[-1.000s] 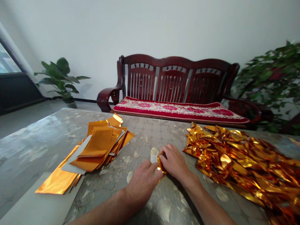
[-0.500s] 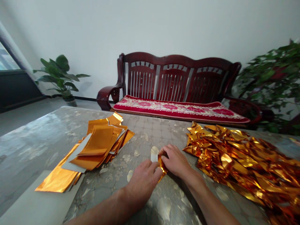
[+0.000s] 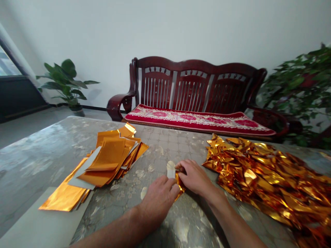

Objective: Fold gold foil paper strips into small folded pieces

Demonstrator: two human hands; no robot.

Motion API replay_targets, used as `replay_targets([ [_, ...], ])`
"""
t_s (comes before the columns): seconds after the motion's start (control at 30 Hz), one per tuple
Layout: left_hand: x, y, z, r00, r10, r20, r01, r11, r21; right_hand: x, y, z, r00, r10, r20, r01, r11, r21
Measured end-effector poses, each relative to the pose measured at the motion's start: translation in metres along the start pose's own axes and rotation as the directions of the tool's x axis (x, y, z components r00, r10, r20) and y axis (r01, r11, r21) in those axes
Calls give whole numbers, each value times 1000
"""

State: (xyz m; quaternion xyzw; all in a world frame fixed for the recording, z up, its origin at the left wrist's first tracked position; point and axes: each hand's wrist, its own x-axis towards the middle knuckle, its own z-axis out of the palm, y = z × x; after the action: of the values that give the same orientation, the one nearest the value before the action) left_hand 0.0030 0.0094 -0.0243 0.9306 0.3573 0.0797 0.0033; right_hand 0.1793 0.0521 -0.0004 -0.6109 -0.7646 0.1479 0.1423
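Left hand (image 3: 160, 197) and right hand (image 3: 193, 176) pinch one foil piece (image 3: 182, 188), apparently part-folded; stacked sheets (image 3: 106, 155) lie unfolded, while the opposite heap (image 3: 258, 175) appears finished.

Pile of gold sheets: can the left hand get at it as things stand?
Probably yes, if it frees itself first: the left hand is busy at the small gold foil piece. Only patterned tabletop shows between it and the sheet pile.
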Motion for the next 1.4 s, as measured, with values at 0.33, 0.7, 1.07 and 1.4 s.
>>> replay_targets([
  [0.33,1,-1,4,1000,4,-16,-4,1000,0,-2,-7,-8,999,4,34,-2,999,-49],
  [0.7,0,0,-2,999,-28,25,28,1000,-5,-1,1,0,987,149,55,-156,974,161],
  [1.07,2,1,-4,990,-138,-31,137,989,-55,-14,-13,5,970,227,-83,-228,974,8],
  [1.4,4,-2,-3,985,-160,-64,153,983,-101,-17,-15,19,969,154,-194,-149,988,40],
])
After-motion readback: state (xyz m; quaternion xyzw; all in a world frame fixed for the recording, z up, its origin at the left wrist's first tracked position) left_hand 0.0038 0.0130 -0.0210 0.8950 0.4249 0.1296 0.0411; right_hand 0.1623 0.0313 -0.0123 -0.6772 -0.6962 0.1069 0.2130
